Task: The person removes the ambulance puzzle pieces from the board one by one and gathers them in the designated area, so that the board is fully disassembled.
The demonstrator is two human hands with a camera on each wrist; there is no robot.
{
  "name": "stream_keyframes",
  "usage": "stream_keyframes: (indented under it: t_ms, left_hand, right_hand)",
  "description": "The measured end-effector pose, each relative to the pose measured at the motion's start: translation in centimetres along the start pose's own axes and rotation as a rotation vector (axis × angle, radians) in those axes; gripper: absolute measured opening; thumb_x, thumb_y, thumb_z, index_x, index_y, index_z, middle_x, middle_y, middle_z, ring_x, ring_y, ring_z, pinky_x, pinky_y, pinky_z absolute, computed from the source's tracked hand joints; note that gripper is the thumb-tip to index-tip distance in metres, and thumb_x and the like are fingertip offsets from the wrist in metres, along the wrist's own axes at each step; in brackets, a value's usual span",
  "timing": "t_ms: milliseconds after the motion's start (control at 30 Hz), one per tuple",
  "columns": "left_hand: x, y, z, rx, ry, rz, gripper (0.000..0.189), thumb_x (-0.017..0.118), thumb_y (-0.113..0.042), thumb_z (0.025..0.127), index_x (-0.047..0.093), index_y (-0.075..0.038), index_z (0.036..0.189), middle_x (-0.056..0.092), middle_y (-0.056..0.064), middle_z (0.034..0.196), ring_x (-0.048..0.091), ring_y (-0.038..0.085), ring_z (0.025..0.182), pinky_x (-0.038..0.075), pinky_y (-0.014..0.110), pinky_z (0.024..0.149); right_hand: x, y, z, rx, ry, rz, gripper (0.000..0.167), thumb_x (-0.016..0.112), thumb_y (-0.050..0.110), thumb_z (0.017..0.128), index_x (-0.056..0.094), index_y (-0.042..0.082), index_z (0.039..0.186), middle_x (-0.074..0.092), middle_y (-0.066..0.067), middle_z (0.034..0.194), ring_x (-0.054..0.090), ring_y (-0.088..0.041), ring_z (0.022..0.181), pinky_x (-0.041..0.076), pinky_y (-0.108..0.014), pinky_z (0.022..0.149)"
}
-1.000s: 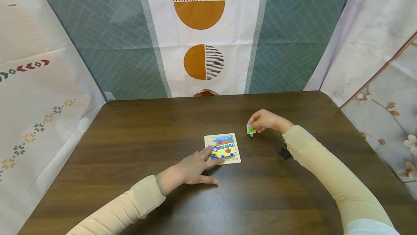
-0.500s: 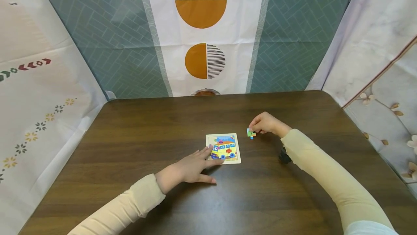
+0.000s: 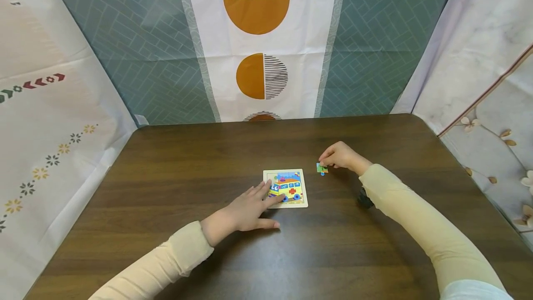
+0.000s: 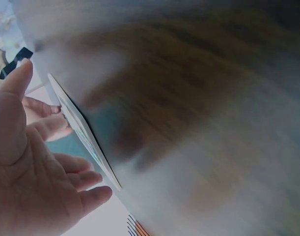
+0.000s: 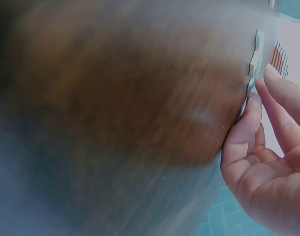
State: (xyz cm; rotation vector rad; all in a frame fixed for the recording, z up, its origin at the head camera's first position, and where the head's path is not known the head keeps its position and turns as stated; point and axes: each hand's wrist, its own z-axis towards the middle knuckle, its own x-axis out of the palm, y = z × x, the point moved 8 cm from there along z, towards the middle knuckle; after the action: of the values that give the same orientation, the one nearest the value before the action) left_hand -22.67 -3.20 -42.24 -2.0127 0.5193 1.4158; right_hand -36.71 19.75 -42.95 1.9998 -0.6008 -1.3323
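A small square jigsaw board (image 3: 305, 198) with a pale frame and an ambulance picture lies on the table. My left hand (image 3: 247, 210) rests on its lower left part, fingers spread and thumb out to the side over the wood. In the left wrist view the board (image 4: 83, 129) shows edge-on beside the fingers. To the right of the board, my right hand (image 3: 341, 156) pinches a green and blue puzzle piece (image 3: 320, 168) by its upper right corner, close over the tabletop. The right wrist view shows this piece (image 5: 256, 61) from the side, at the fingertips.
The brown wooden table (image 3: 187, 161) reaches back to a patterned wall cloth (image 3: 166, 82). A black object (image 3: 364, 198) shows beside the right sleeve. Light printed cloths hang at left and right.
Over the last second my right hand lowered the puzzle piece slightly, and it now looks flatter to the table. My left hand has stayed on the board with only small finger shifts.
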Motion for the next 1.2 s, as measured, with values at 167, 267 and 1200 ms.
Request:
stream_keyframes:
  t_ms: [167,267,1200]
  left_hand:
    - [-0.1,0.2,0.3,-0.061,-0.012,0.006,0.074,0.052,-0.062,0.088,0.033,-0.023,0.149,0.014,0.021,0.157,0.010,0.035,0.146,0.019,0.051,0.116]
    - [0.0,0.3,0.4,-0.086,-0.015,0.017,0.076,0.050,-0.064,0.088,0.033,-0.023,0.149,0.014,0.022,0.157,0.011,0.036,0.146,0.018,0.051,0.116]
    - [0.6,1.0,1.1,-0.167,0.068,-0.010,0.080,0.049,-0.065,0.088,0.022,-0.026,0.152,0.003,0.021,0.158,0.004,0.034,0.147,0.016,0.047,0.118]
  right_hand:
    - [-0.4,0.5,-0.2,-0.042,-0.042,-0.052,0.020,0.071,0.011,0.085,0.071,-0.005,0.096,0.067,-0.004,0.077,0.049,-0.013,0.061,0.044,-0.024,0.056]
    - [-0.5,1.3,-0.5,-0.095,-0.086,-0.105,0.018,0.071,0.013,0.085,0.072,-0.002,0.094,0.070,-0.010,0.086,0.053,-0.016,0.068,0.047,-0.025,0.061]
    - [6.0,8.5,-0.5,-0.383,0.169,-0.182,0.018,0.070,0.008,0.085,0.070,-0.001,0.101,0.070,-0.010,0.093,0.063,-0.016,0.082,0.054,-0.031,0.077]
